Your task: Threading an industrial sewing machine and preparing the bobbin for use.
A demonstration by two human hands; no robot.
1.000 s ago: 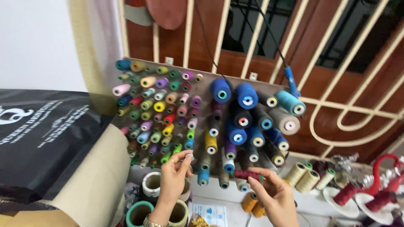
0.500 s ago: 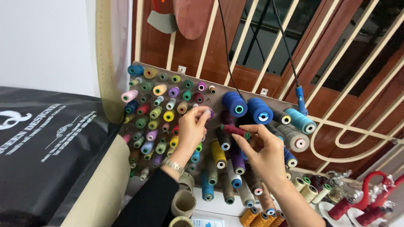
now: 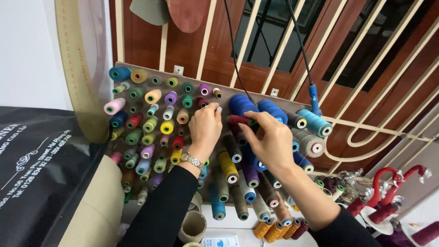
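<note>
Moved since last frame: both hands went further up the rack, cam tilted up w/ them. R hand had the dark red spool at mid-rack, now it's up by the big blue cones. L hand went from the small spools at mid-rack to the top right edge of that patch.
R hand grip: right hand (image 3: 273, 139) pinches a dark red spool (image 3: 238, 120) btw thumb & fingertips, closed on its right end. Spool lies sideways, pointing left.
Spool spot: just under the two big blue cones (image 3: 256, 108), right next to the L hand's fingertips, in front of the rack.
L hand grip: left hand (image 3: 205, 129) curled, fingertips pressed in among the small spools near the top. Can't tell if it's actually got hold of one, fingers hide it.
L wrist: gold watch (image 3: 192, 160), black sleeve (image 3: 164, 208) below.
Rack: brown thread board (image 3: 183, 87) hung on the wall, packed w/ spools. Small ones on the left (pink, yellow, green, purple), bigger cones on the right.
Near R hand: teal cone (image 3: 314, 122) & grey cone (image 3: 308, 142) just to the right, yellow spool (image 3: 227, 167) btw the two wrists.
Further out: black bag (image 3: 36, 174) on the left, red spools (image 3: 382, 210) low right, cardboard tubes (image 3: 193, 225) under the rack.
Behind: cream window bars (image 3: 361, 128) over brown wood frames.
</note>
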